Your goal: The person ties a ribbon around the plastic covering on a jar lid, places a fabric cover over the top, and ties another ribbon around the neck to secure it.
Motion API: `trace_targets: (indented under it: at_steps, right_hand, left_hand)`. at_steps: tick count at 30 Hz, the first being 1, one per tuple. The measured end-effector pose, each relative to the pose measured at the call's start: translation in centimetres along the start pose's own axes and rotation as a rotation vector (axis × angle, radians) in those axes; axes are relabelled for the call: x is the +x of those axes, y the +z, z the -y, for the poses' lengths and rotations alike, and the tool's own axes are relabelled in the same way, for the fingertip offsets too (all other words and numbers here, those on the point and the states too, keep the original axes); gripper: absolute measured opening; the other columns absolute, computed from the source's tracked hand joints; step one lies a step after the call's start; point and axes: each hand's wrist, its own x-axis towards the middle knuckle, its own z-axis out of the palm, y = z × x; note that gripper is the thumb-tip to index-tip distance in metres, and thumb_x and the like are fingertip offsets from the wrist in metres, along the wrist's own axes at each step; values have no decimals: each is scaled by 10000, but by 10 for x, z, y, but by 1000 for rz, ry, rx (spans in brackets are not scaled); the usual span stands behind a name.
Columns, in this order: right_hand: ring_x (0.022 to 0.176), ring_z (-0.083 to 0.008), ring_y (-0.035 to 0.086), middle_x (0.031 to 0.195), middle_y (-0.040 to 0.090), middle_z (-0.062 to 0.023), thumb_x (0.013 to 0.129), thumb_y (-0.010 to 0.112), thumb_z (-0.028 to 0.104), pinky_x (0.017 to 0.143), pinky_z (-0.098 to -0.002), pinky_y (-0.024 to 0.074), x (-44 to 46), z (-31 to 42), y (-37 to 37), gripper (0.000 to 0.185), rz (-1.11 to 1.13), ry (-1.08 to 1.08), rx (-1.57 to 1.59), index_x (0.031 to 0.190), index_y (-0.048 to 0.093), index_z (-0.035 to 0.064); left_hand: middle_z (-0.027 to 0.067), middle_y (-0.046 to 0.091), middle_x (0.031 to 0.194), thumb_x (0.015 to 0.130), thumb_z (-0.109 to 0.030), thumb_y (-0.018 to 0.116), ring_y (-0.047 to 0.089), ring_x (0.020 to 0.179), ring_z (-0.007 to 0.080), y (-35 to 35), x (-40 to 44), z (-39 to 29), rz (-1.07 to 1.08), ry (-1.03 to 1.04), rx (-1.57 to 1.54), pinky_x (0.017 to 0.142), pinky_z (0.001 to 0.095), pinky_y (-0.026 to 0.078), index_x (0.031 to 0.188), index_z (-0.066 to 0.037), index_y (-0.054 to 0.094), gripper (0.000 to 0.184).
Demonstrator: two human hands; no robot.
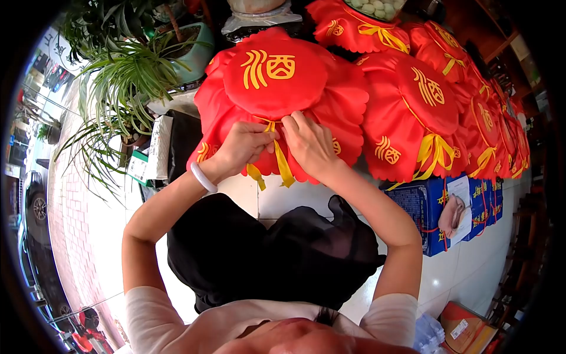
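A red cloth cover (275, 88) with yellow characters lies over a round-topped container directly in front of me. Around its neck runs a yellow ribbon (283, 166), whose two tails hang down the front. My left hand (246, 143), with a white bangle on the wrist, pinches the ribbon near its crossing point. Close beside it, my right hand (309, 143) has its fingers curled against the ribbon at the neck. Part of the ribbon is hidden behind the fingers. The container under the cloth cannot be seen.
More red-covered containers (417, 100) with yellow bows stand to the right. Below them are blue boxes (421, 206) tied with red cord. A potted plant (197, 56) and a white-and-green box (140, 167) sit at the left. A cardboard box (463, 330) lies at lower right.
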Motion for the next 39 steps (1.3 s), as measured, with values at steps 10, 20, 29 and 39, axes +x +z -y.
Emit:
trace_targets:
  at_steps: [10,20,29,39]
  right_hand:
    - [743,-244,601,1079,524,-120,728,523,3,581,-314,518,-13,-9,7,412,-213,-93,65,1140,515,-9]
    - [662,-225,588,844,503,-87,733,543,57,484,-316,469,3,-1,2,119,-50,-8,3,838,499,22]
    - [649,-202,586,848,531,-73,719,548,17,542,-298,485,-7,-7,6,323,-268,-125,75,1041,561,10]
    - [645,-229,598,835,538,-98,732,557,43,522,-334,487,-1,-2,1,283,-107,-47,-2,1013,556,11]
  left_hand:
    - [79,598,688,883,-83,512,276,379,21,-5,0,6,39,19,-33,335,183,215,884,43,608,159]
    - [53,575,669,885,-110,527,285,401,16,-13,8,10,70,-28,-59,358,180,221,870,35,613,169]
    - [27,606,689,873,-98,533,309,409,13,0,-2,18,-81,192,151,369,176,233,869,11,635,150]
    - [20,573,633,873,-93,541,321,423,28,-4,0,16,65,70,-87,387,192,256,836,29,635,158]
